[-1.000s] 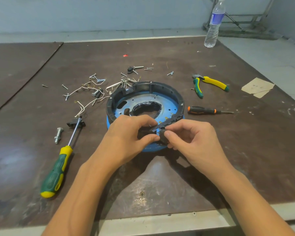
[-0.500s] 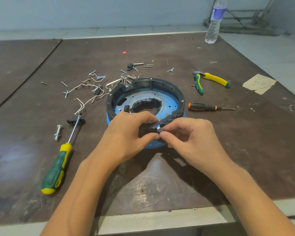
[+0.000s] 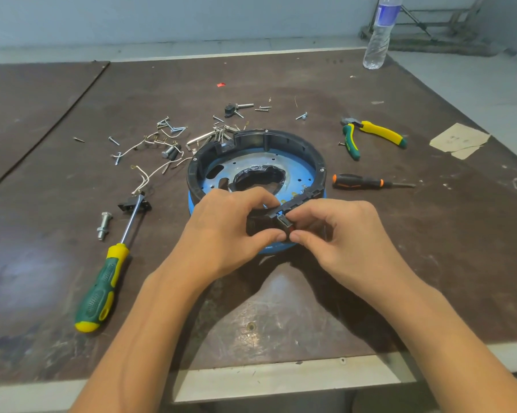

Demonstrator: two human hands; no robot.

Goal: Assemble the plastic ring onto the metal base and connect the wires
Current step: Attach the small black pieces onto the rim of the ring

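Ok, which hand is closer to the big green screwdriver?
Left. The left hand is right of the green screwdriver; the right hand is farther right, beyond the left.

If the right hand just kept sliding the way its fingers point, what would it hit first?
Probably the left hand: the right hand, pinching a small black plastic part at the near rim of the black plastic ring, points straight at its fingertips.

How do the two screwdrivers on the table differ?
The green-and-yellow screwdriver lies left of the black plastic ring, tip pointing away from the person. The black-and-orange screwdriver lies right of the ring, tip pointing right. The green-and-yellow one also looks much bigger than the black-and-orange one, with a thicker handle. Both lie flat on the table, unheld.
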